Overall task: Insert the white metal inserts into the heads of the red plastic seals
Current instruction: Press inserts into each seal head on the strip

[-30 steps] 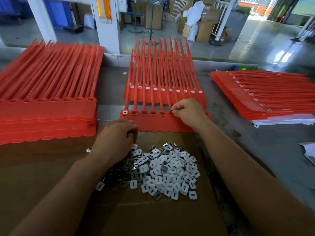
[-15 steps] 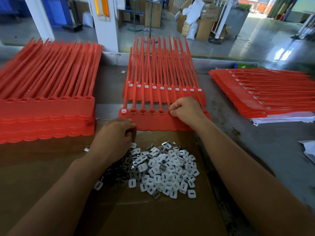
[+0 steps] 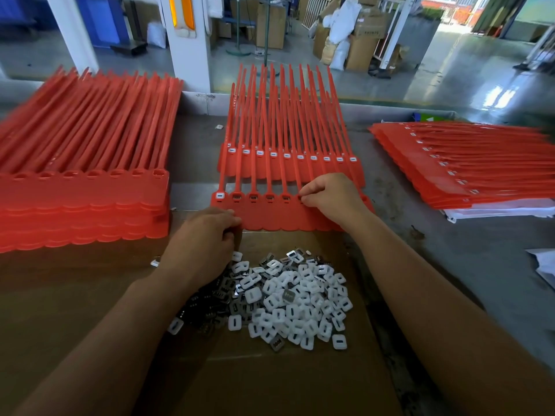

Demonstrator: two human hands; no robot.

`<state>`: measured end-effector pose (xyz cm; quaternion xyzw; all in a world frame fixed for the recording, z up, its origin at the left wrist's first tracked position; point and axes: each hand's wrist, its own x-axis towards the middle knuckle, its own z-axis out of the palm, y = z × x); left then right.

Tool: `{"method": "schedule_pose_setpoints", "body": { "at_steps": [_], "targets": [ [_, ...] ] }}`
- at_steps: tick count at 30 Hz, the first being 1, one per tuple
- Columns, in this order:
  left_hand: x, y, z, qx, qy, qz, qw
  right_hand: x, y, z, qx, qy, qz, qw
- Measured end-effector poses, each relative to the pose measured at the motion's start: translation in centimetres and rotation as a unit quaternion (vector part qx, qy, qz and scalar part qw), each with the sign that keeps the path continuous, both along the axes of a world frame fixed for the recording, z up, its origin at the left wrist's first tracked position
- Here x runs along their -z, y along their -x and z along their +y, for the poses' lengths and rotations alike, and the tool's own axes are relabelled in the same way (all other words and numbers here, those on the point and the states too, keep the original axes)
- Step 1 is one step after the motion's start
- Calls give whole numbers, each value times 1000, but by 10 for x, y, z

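Seals (image 3: 288, 214) lie as a joined strip on the counter (image 3: 450, 265), just behind the inserts (image 3: 294, 298). Right hand (image 3: 330, 196) still pinches the strip's sixth head. Left hand (image 3: 204, 241) stays curled at the strip's near edge; I cannot tell what it holds.

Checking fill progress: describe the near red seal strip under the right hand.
The near seal strip is one flat, glossy red plastic row of joined seals with a scalloped near edge, tails running away. Its near edge lies on cardboard. The leftmost head holds a white insert; the next four look dark. The right hand pinches the sixth head; the left hand touches its lower left corner.
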<state>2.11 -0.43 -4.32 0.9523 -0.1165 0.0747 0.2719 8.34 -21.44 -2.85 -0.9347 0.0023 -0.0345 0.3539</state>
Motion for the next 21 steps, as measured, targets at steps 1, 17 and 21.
{"method": "schedule_pose_setpoints", "body": {
  "at_steps": [1, 17, 21],
  "targets": [
    [0, 0, 0, 0, 0, 0, 1000, -1, 3, -1, -13, 4, -4, 1000],
    [1, 0, -1, -7, -2, 3, 1000, -20, 52, 2, -243, 112, 115, 957],
    [1, 0, -2, -9, -4, 2, 1000, -20, 55, 7, -244, 188, 92, 947]
  ]
}}
